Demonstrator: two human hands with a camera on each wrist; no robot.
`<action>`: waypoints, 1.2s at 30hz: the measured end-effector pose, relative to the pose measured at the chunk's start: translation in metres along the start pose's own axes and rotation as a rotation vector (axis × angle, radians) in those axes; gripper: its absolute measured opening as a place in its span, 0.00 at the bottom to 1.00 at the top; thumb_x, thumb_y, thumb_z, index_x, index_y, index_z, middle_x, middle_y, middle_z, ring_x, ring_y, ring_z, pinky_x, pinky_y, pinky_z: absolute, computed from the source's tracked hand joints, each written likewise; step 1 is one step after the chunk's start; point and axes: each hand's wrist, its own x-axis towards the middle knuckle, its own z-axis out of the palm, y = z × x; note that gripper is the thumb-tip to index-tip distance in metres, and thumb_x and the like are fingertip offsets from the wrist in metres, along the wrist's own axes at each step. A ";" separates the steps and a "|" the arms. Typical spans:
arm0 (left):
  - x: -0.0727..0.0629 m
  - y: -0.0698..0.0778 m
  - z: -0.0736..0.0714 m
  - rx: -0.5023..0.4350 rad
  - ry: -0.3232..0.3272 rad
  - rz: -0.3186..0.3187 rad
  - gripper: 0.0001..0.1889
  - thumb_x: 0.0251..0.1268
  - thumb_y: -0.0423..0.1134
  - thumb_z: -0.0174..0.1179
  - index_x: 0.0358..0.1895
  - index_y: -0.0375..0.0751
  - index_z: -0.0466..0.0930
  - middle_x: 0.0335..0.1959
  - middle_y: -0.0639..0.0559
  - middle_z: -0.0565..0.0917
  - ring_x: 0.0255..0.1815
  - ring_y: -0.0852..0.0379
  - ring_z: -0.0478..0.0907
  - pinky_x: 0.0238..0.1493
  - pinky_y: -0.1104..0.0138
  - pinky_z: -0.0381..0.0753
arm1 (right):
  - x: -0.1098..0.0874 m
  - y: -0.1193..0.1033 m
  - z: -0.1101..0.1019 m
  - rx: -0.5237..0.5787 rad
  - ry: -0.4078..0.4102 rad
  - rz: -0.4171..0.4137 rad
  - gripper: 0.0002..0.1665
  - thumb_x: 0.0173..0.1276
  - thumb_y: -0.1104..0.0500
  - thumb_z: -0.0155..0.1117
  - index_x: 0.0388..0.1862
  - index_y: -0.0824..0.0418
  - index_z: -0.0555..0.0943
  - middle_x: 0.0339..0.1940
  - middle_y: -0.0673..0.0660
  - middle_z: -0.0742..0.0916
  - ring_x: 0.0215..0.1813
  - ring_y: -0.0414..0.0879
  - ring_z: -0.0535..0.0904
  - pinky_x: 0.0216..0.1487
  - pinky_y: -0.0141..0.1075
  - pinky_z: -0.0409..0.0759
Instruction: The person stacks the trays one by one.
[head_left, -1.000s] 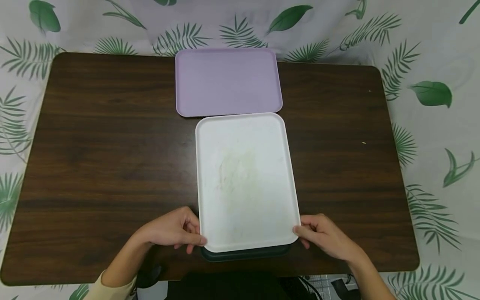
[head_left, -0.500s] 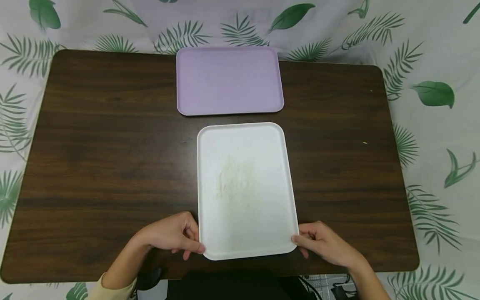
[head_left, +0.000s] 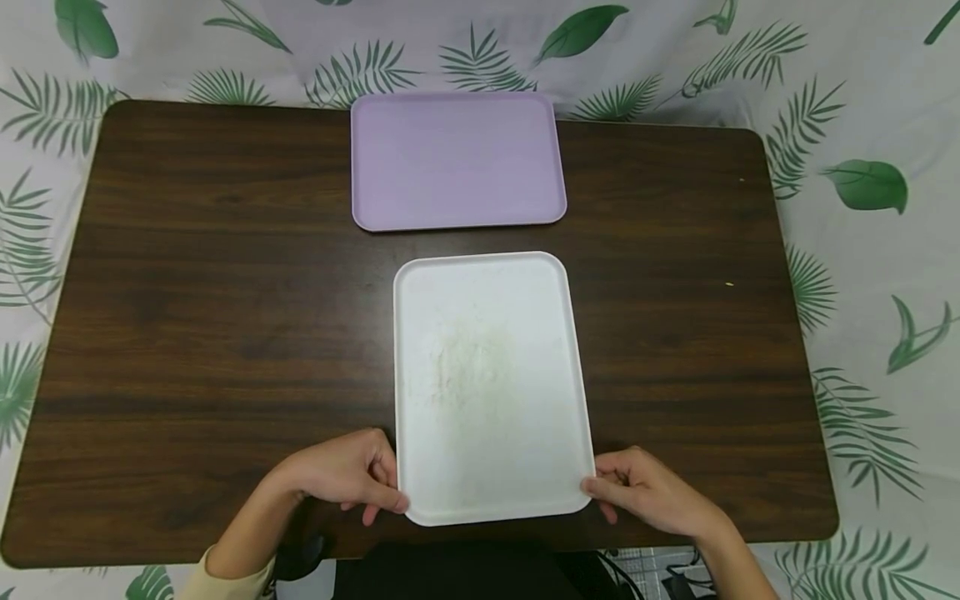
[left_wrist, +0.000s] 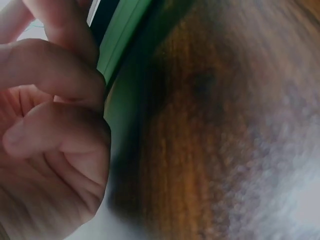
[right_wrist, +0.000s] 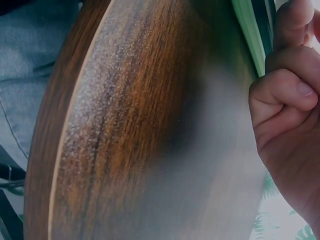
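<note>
A white rectangular tray [head_left: 491,375], faintly stained in its middle, lies lengthwise near the table's front edge. My left hand [head_left: 347,468] pinches its near left corner, thumb on the rim and fingers curled below. At the near right corner my right hand [head_left: 647,490] grips the rim in the same way. Under the white tray is a green tray, hidden from the head view; its edge [left_wrist: 122,42] shows beside the fingers in the left wrist view. The right wrist view also has the green edge [right_wrist: 250,32] next to the curled fingers.
Behind the white tray, a purple tray [head_left: 459,162] lies crosswise at the far edge of the brown wooden table [head_left: 225,333], with a strip of wood between them. Leaf-patterned cloth [head_left: 862,267] surrounds the table. A tiny pale speck [head_left: 729,284] lies at the right.
Both hands have drawn the white tray back toward the body, away from the purple tray. The green tray's front edge, visible earlier, is now covered in the head view.
</note>
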 end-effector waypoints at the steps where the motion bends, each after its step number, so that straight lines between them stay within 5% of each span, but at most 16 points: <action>1: 0.000 0.000 0.000 0.002 0.001 -0.003 0.13 0.63 0.42 0.67 0.23 0.40 0.87 0.10 0.48 0.80 0.05 0.68 0.63 0.09 0.74 0.62 | 0.000 0.000 0.000 -0.002 -0.001 0.000 0.17 0.76 0.61 0.55 0.24 0.57 0.79 0.15 0.49 0.80 0.15 0.30 0.60 0.13 0.31 0.55; 24: -0.002 0.009 0.007 0.058 0.062 -0.111 0.14 0.60 0.41 0.68 0.19 0.39 0.85 0.08 0.51 0.79 0.03 0.68 0.62 0.08 0.75 0.60 | 0.004 0.001 0.003 -0.064 -0.017 0.106 0.22 0.75 0.52 0.57 0.18 0.54 0.76 0.11 0.46 0.79 0.11 0.27 0.56 0.10 0.32 0.53; 36: -0.001 0.012 0.006 0.157 0.106 -0.179 0.14 0.59 0.45 0.69 0.18 0.46 0.86 0.08 0.54 0.79 0.03 0.67 0.63 0.08 0.74 0.60 | 0.008 -0.020 0.011 -0.424 0.109 0.246 0.27 0.71 0.46 0.62 0.10 0.46 0.70 0.06 0.37 0.72 0.10 0.34 0.67 0.15 0.30 0.63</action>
